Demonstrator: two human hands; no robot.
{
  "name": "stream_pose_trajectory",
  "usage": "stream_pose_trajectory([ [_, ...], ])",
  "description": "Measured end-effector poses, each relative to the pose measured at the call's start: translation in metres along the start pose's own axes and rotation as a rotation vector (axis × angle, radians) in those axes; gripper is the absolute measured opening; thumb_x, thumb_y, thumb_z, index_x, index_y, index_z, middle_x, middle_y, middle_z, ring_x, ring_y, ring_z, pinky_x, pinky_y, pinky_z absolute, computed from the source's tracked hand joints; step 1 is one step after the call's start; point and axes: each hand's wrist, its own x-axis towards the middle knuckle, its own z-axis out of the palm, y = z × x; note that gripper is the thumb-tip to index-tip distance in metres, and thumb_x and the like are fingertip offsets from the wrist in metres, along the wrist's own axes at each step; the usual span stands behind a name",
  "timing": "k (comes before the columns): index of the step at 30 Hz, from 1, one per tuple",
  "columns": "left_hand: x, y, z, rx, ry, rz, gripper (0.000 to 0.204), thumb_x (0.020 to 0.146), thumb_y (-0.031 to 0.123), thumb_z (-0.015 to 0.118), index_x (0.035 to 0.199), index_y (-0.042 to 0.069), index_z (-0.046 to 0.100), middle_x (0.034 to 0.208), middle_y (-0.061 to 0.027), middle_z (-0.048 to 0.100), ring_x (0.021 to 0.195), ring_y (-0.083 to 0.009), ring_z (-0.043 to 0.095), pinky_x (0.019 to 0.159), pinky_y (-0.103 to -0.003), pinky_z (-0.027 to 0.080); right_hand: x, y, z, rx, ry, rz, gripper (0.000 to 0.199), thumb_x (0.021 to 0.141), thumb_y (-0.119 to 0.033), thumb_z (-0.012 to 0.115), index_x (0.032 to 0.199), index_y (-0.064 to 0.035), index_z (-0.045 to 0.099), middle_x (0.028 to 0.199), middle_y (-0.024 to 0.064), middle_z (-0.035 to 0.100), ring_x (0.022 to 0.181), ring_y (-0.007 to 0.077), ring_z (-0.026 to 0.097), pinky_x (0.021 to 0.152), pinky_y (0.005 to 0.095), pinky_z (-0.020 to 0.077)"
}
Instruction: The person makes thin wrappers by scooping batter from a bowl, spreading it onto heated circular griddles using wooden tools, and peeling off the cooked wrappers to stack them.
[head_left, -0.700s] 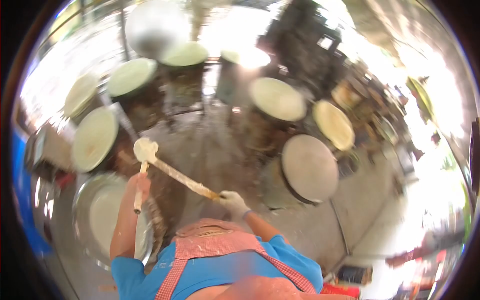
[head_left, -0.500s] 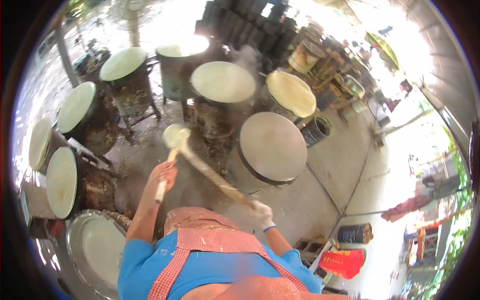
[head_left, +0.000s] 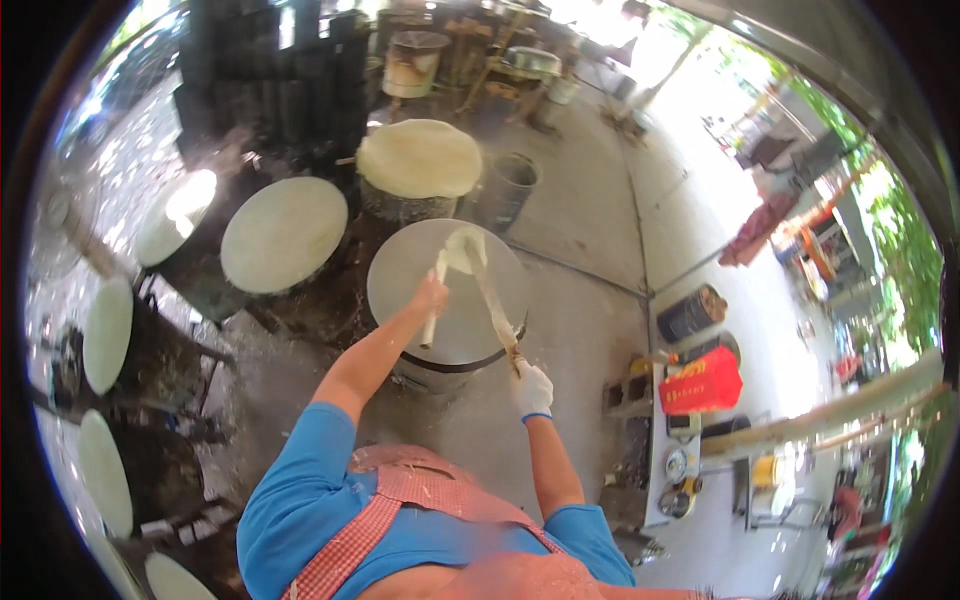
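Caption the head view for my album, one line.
Over a round grey griddle, the bare left grip holds a short stick and the white-gloved right grip a longer stick.

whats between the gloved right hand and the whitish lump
In the head view, a long stick runs from the right hand to the whitish lump, with the grey round top behind it.

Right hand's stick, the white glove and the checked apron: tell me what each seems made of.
Stick: probably wood, dull, brown at the gripped end with pale smears.
Glove: likely knitted fabric, matte white with a blue-edged cuff.
Apron: apparently woven cloth, matte, showing red-and-white check; fibre unclear.
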Motion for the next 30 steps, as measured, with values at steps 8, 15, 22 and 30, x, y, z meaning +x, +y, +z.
stream_pose_trajectory([
  [8,0.007,0.046,-0.036,0.672,0.105,0.295,0.071,0.082,0.01,0.049,0.147,0.03,0.025,0.098,-0.025,0.062,0.078,-0.0418,0.061,0.074,-0.047,0.049,0.034,-0.062,0.014,1.044,0.095,0.479,0.029,0.083,-0.021,0.067,0.107,-0.0054,0.069,0.061,-0.0016,0.052,0.048,0.0088,0.046,0.045,0.0258,0.0407],
  [15,-0.004,0.129,-0.101,0.019,0.09,0.451,0.076,0.078,0.003,0.05,0.147,0.026,0.028,0.107,-0.0199,0.064,0.085,-0.0325,0.062,0.079,-0.038,0.048,0.073,-0.047,0.061,0.522,0.052,0.414,0.034,0.083,-0.028,0.063,0.106,-0.0047,0.068,0.094,0.0195,0.068,0.086,0.0283,0.066,0.077,0.0369,0.0494],
  [22,-0.116,0.005,-0.163,-0.055,-0.146,-0.114,0.077,0.075,-0.005,0.046,0.147,0.02,0.032,0.06,-0.0038,0.049,0.037,-0.0107,0.042,0.033,-0.028,0.035,0.094,-0.037,0.035,0.4,0.109,0.198,0.035,0.08,-0.024,0.064,0.106,-0.0018,0.067,0.085,0.0193,0.069,0.072,0.0204,0.063,0.069,0.033,0.0492],
  [30,-0.161,0.004,-0.199,-0.178,-0.116,-0.312,0.072,0.082,-0.005,0.047,0.146,0.023,0.03,0.057,0.0,0.041,0.037,-0.0099,0.037,0.031,-0.027,0.033,0.09,-0.115,0.063,0.612,-0.025,0.256,0.033,0.077,-0.025,0.066,0.099,-0.0004,0.07,0.084,0.0117,0.071,0.076,0.02,0.064,0.074,0.0326,0.0493],
])
